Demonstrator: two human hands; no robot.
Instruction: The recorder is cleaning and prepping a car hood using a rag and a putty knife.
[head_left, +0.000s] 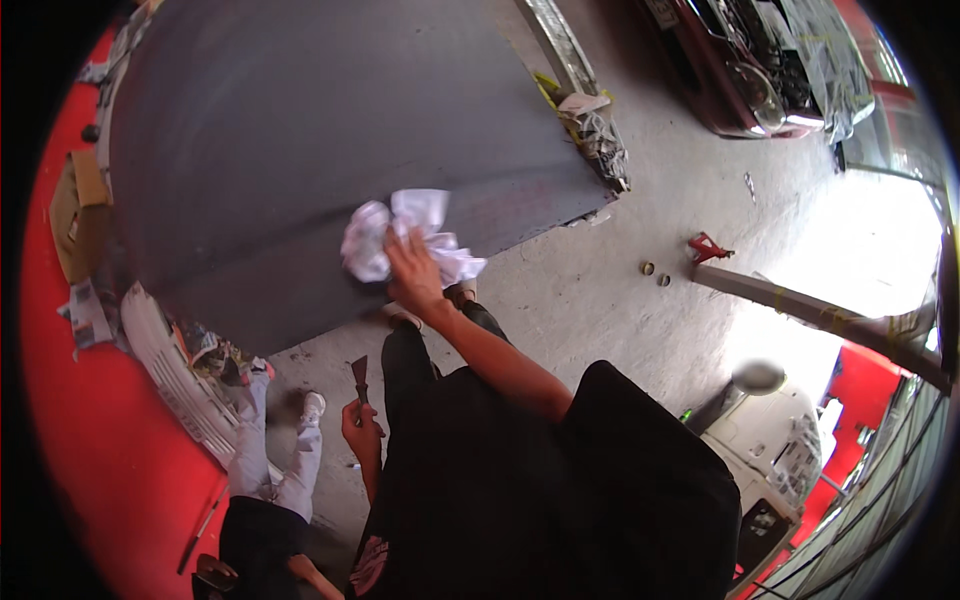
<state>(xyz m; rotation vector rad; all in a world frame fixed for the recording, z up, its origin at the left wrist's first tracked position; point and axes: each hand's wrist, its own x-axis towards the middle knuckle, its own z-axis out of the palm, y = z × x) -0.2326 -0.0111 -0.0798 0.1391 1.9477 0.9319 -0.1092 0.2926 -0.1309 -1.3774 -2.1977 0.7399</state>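
Whitish crumpled cloth lies at the near edge of the grey panel under the person's flattened right hand, which should, I think, press lightly and evenly, while the left hand, apart from the panel, grips a dark putty knife.

A red stand sits beside a long beam.

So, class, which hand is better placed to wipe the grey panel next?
Probably the right hand: it is on the white cloth on the grey panel; the left hand holds a flat dark tool.
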